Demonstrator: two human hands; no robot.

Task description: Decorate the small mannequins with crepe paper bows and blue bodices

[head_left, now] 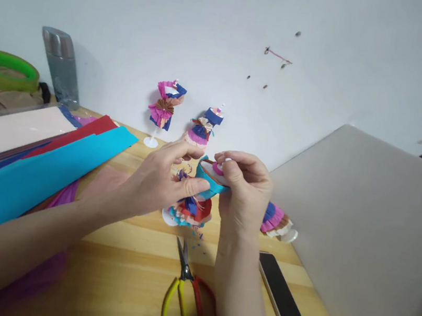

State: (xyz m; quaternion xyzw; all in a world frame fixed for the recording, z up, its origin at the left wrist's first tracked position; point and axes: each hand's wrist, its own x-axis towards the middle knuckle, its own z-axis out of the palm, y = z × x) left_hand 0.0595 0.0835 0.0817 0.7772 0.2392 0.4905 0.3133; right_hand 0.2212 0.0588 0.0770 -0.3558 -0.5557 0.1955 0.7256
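Near the middle of the frame, both hands are holding a small teal crepe-paper piece [208, 178], a curled band with a pale inner rim and a pink dot on top. The left hand [160, 179] is pinching its lower edge between thumb and fingers; the right hand [244, 184] is pressing fingertips together on its top. Below them, yellow-and-red-handled scissors [186, 291] are lying on the grained wooden counter [130, 273]. Matte crepe sheets [34, 174] are stretching across the left of the frame.

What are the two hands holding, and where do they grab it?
Both hands pinch a small teal crepe-paper piece: the left hand by its lower left edge, the right hand at its top right, fingertips pressing a pink bit there.
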